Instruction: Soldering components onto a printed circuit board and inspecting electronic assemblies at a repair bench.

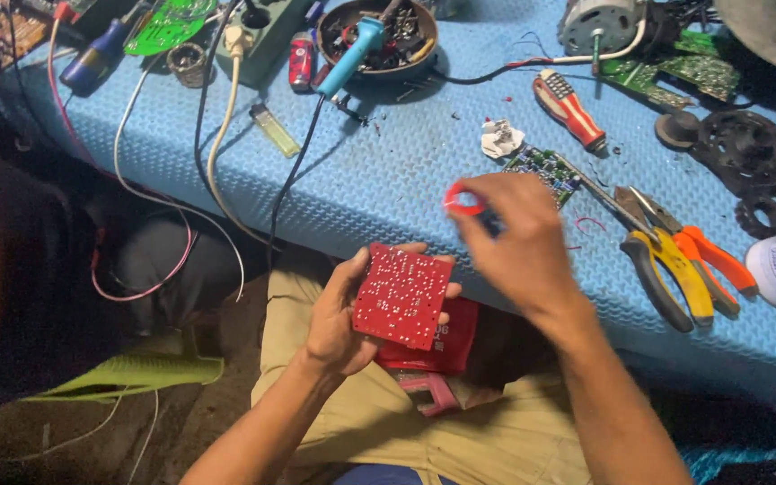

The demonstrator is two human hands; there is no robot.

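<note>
Cluttered blue textured workbench mat (424, 171)

I see a matt red circuit board (401, 296) dotted with shiny solder points; at two o'clock, glossy orange-and-yellow plastic-handled metal pliers (675, 256) lie on the desk's (388, 171) textured blue foam mat.

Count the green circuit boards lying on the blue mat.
3: a round-edged green board at the top left, a small green board just behind the right hand, and green boards at the top right. Clutter may hide more.
</note>
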